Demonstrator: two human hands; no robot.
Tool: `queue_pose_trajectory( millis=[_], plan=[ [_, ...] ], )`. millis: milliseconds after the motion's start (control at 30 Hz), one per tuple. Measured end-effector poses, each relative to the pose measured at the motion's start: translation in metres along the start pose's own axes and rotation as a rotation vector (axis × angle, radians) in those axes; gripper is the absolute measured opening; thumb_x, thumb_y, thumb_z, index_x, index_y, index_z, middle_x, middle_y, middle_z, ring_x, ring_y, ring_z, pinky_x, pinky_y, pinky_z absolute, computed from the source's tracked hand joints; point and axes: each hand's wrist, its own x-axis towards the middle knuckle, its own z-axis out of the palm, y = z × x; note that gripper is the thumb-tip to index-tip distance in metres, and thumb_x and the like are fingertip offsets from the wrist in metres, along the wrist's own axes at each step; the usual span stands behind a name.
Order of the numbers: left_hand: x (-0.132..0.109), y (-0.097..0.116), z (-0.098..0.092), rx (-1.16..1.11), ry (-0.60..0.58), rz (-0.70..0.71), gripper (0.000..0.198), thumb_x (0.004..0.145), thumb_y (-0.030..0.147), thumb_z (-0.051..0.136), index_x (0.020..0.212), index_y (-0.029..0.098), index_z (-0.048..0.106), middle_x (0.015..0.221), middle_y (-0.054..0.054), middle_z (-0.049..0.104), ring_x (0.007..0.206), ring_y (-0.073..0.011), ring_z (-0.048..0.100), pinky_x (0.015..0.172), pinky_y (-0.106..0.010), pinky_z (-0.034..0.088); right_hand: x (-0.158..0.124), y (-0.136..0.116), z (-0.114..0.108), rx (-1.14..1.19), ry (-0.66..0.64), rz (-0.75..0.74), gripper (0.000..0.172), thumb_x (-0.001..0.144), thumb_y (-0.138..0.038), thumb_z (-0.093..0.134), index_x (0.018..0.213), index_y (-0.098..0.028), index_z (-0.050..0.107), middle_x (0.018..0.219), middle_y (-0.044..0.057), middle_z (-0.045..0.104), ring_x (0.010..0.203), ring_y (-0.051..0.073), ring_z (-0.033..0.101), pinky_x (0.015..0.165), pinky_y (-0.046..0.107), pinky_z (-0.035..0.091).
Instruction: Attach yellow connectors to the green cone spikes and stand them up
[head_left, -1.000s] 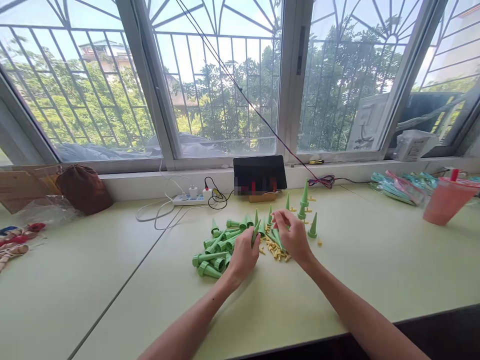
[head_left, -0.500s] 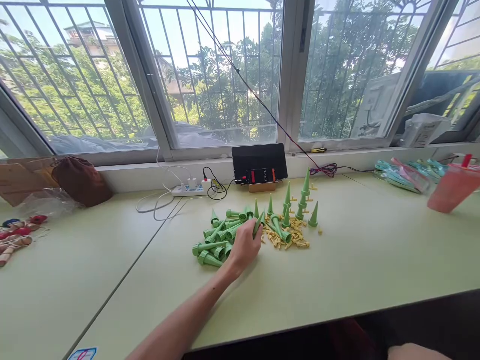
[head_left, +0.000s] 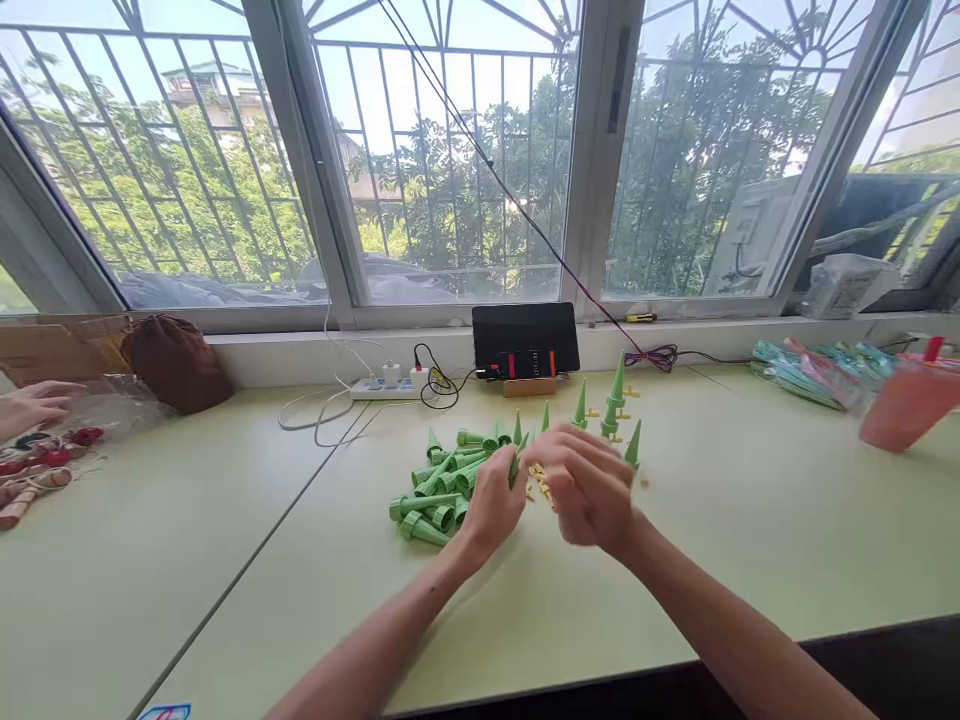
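Note:
A heap of green plastic cones (head_left: 439, 485) lies on the pale green table (head_left: 750, 540). Small yellow pieces (head_left: 537, 478) are scattered to its right, and a few green cones (head_left: 617, 400) stand upright behind them. My left hand (head_left: 491, 505) is closed around one green cone whose tip pokes up past the fingers. Just right of it, my right hand (head_left: 589, 490) hovers over the yellow pieces. It is smeared by motion, so its fingers cannot be read.
A black screen on a wooden stand (head_left: 525, 342) and a power strip with cables (head_left: 386, 385) sit by the window sill. A brown pouch (head_left: 176, 362) and another person's hand (head_left: 34, 405) are at far left. A pink cup (head_left: 904, 400) stands at far right.
My right hand, out of view half a second ago, has come back over the yellow pieces. My left hand keeps hold of its cone. Another person's hand has appeared at far left.

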Motion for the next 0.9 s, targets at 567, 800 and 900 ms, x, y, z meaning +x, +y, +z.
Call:
queue_pose_trajectory(
  millis=[567, 800, 900],
  plan=[
    [0.016, -0.014, -0.006, -0.175, -0.013, -0.164, 0.021, 0.085, 0.039, 0.053, 0.08, 0.019, 0.054, 0.056, 0.003, 0.056, 0.052, -0.0114, 0.053, 0.055, -0.022, 0.041, 0.012, 0.053, 0.03, -0.262, -0.178, 0.285, 0.025, 0.096, -0.029, 0.044, 0.092, -0.017, 0.065, 0.081, 0.005, 0.065, 0.066, 0.013, 0.053, 0.06, 0.023, 0.039],
    [0.021, -0.013, -0.006, -0.38, -0.014, -0.241, 0.026, 0.081, 0.043, 0.059, 0.077, 0.017, 0.055, 0.054, 0.003, 0.053, 0.048, -0.0103, 0.048, 0.048, -0.022, 0.039, 0.013, 0.049, 0.03, -0.142, -0.227, 0.299, 0.026, 0.096, -0.029, 0.044, 0.085, -0.017, 0.064, 0.073, 0.002, 0.064, 0.06, 0.011, 0.051, 0.058, 0.021, 0.039],
    [0.021, -0.011, -0.006, -0.431, -0.03, -0.275, 0.028, 0.079, 0.044, 0.061, 0.076, 0.018, 0.055, 0.054, 0.003, 0.052, 0.048, -0.0104, 0.047, 0.047, -0.022, 0.039, 0.012, 0.049, 0.032, -0.139, -0.189, 0.295, 0.026, 0.096, -0.028, 0.044, 0.082, -0.017, 0.063, 0.073, 0.003, 0.064, 0.061, 0.012, 0.053, 0.059, 0.022, 0.04]
  ],
)
